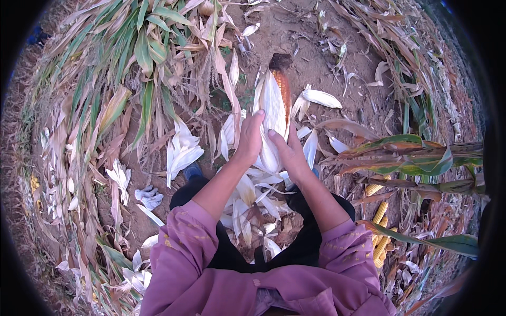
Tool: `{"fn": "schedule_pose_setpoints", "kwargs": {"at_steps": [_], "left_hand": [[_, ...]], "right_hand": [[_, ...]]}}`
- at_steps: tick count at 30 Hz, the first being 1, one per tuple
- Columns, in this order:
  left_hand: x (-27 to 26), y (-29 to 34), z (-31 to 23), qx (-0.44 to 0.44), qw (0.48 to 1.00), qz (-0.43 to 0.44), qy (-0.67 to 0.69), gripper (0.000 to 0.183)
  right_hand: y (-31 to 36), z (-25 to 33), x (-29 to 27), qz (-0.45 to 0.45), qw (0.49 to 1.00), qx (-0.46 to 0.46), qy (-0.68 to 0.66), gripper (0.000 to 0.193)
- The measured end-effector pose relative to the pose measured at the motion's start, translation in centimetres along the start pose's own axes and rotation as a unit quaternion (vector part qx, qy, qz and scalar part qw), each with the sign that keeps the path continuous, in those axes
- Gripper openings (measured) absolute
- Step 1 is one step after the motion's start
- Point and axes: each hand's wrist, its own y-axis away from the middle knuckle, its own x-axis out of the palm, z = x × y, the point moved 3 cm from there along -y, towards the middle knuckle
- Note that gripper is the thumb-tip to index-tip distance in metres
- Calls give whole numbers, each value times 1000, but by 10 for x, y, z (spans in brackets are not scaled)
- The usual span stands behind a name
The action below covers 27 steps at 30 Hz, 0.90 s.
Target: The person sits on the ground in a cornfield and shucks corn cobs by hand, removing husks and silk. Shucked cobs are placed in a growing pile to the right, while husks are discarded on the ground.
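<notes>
Between my two hands an ear of corn point(273, 105) points away from me, its pale husk partly peeled. Orange-yellow kernels show along its upper right side, and dark dried silk tops the tip. My left hand point(250, 139) is closed on the husk's left side, thumb pointing up along it. From the right, my right hand point(291, 152) grips the lower part, its thumb lying across the husk. Some of the fingers are hidden behind the ear. Loose husks point(250, 197) lie on the ground below, between my legs.
Cut corn stalks with green and dry leaves point(142, 58) heap at the left. Several husked yellow ears point(380, 231) lie at the right, beside long leaves point(411, 158) reaching in. A pale glove point(149, 197) rests on the soil near my left foot.
</notes>
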Motion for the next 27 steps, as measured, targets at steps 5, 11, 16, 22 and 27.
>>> {"fn": "schedule_pose_setpoints", "kwargs": {"at_steps": [5,11,16,22,27], "left_hand": [[12,8,-18,50,996,24,-72,44],[-1,-4,-3,-28,995,-71,56,41],[0,-10,-5,-89,969,-40,228,35],[-2,-7,-7,8,997,-77,-19,37],[15,15,-21,186,950,-23,-250,21]], "right_hand": [[-5,-10,-2,-46,998,-37,21,60],[-2,-10,-4,-2,993,-43,113,63],[0,-8,0,27,997,8,73,65],[-5,-17,-4,-31,989,-50,137,65],[-14,-13,-9,-120,970,-154,144,66]]}}
